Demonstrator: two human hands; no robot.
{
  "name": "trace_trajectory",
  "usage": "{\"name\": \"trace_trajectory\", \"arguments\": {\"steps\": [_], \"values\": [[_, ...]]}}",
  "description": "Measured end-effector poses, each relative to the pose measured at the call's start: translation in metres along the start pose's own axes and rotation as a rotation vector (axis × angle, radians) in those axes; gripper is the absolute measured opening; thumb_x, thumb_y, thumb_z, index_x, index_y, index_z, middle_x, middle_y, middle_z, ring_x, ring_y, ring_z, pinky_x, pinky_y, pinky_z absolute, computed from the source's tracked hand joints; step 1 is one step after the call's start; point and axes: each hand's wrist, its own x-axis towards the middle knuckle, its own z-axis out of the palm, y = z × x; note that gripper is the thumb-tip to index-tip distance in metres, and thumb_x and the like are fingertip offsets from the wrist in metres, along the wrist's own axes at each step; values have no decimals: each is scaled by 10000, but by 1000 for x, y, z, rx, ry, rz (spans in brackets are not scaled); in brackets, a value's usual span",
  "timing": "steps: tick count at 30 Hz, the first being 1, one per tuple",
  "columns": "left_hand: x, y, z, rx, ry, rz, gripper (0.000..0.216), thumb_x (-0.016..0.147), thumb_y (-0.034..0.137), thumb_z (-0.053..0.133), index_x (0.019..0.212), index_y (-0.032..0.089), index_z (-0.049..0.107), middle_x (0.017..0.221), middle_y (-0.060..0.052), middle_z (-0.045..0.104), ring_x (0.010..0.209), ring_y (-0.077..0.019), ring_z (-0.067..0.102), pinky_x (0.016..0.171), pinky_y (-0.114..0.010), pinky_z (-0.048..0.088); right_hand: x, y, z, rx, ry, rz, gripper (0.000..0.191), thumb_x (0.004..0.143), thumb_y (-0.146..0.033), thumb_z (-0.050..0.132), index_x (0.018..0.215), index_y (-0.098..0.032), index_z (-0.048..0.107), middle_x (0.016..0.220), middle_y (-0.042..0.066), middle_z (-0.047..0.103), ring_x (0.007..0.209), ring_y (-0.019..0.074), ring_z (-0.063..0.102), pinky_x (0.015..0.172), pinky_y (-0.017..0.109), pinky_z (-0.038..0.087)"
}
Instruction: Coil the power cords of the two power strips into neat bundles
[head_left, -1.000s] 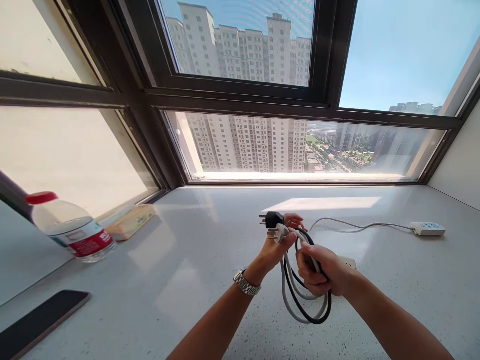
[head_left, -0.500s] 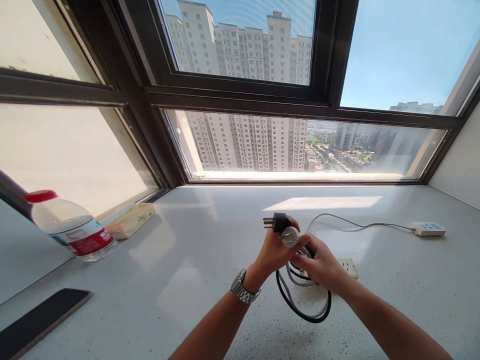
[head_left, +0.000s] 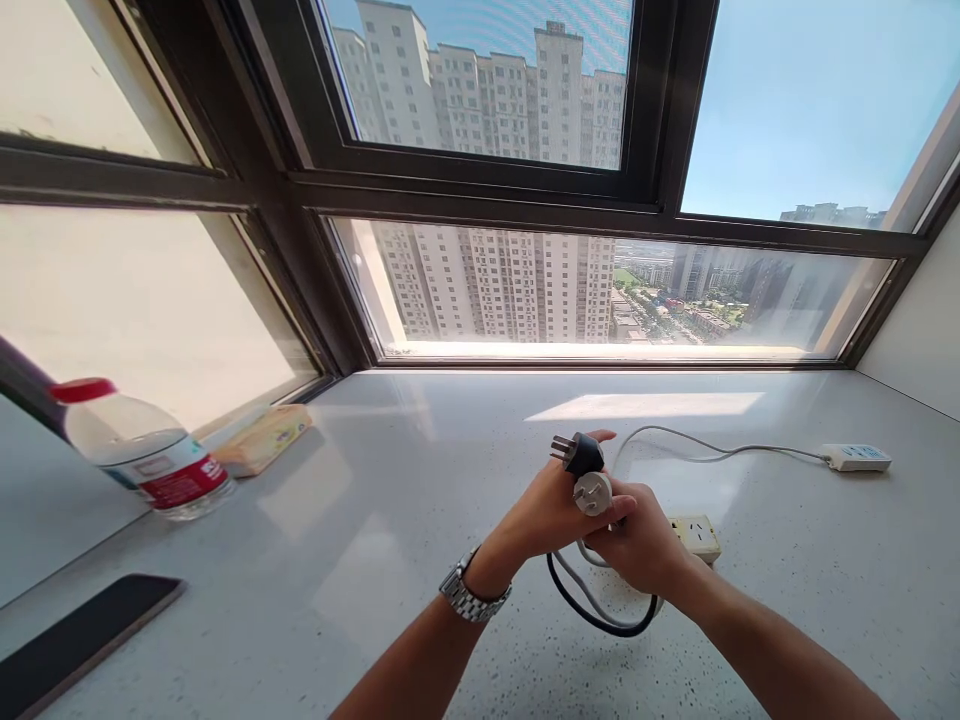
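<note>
My left hand (head_left: 541,516) grips a black plug (head_left: 579,452) and a white plug (head_left: 592,492) side by side, prongs pointing left and up. My right hand (head_left: 639,541) is closed around the coiled black and grey cables (head_left: 592,608) just below the plugs. The loops hang down to the white stone sill (head_left: 390,520). A beige power strip (head_left: 699,534) lies on the sill right behind my right hand.
A water bottle with a red cap (head_left: 135,452) and a yellow pack (head_left: 262,441) stand at the left. A dark phone (head_left: 82,634) lies at the near left. A second white power strip (head_left: 855,457) with its cord sits at the right, below the window.
Both hands have lowered and moved slightly right. The cable loops have been drawn up shorter, and my right hand has closed in right under the plugs.
</note>
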Motion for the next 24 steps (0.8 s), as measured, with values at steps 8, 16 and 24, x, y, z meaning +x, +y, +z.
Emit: {"name": "trace_trajectory", "arguments": {"steps": [8,16,24], "values": [[1,2,-1,120,13,-1,323,650,377,777,874,192,635,1233,-100,605,870,-235,639,742,-322,481,1,6,5,196,4,30,174,681,-215,518,605,-197,362,567,-43,371,559,86,260,493,230,250],[1,-1,-7,-58,-34,-20,455,658,345,771,1060,184,633,1189,-115,616,918,-234,616,774,-323,487,2,10,0,222,16,47,250,750,-293,552,608,-190,373,563,-50,313,548,80,233,478,228,218],[0,-8,-4,-9,-131,-116,542,701,425,727,1177,212,580,987,-51,663,806,-190,613,730,-307,508,3,10,-4,134,-28,1,171,714,-221,527,609,-187,397,599,-35,385,562,90,281,494,231,250]]}}
